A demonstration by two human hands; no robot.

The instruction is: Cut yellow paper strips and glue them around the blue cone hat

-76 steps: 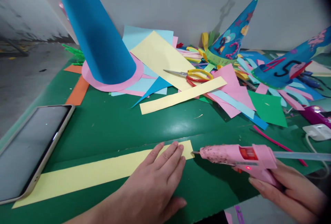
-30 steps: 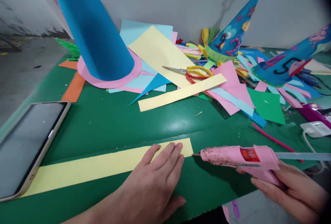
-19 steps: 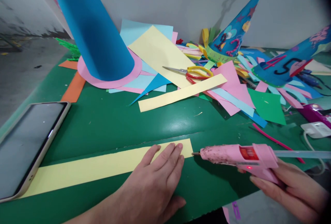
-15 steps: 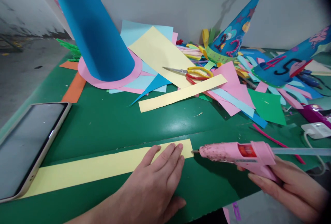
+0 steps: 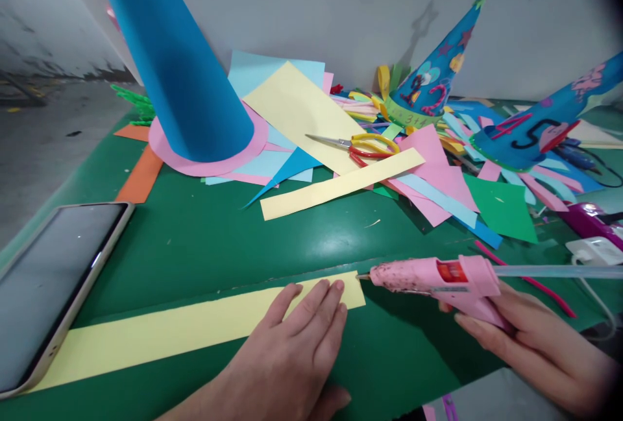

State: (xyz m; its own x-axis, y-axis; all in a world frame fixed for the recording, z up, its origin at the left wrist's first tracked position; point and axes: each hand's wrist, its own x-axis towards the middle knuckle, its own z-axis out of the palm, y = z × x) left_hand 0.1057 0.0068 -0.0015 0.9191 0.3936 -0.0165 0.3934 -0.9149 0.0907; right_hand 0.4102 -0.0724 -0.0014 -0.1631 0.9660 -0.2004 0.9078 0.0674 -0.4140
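My left hand (image 5: pixel 287 356) lies flat with fingers stretched out on the right end of a long pale yellow paper strip (image 5: pixel 160 330) on the green table (image 5: pixel 204 239). My right hand (image 5: pixel 535 343) grips a pink hot glue gun (image 5: pixel 438 278), held level. Its metal tip touches the strip's right edge, just past my left fingertips. A clear glue stick sticks out of the gun's back.
A tall blue paper cone (image 5: pixel 175 64) stands on a pink disc at the back left. A phone (image 5: pixel 48 278) lies at the left edge. Scissors (image 5: pixel 360 144), a second yellow strip (image 5: pixel 341 183), coloured paper scraps and two decorated blue cone hats (image 5: pixel 438 71) fill the back right.
The glue gun has shifted a little left and up, so its tip now meets the strip's upper right corner. My left hand has stayed pressed on the strip.
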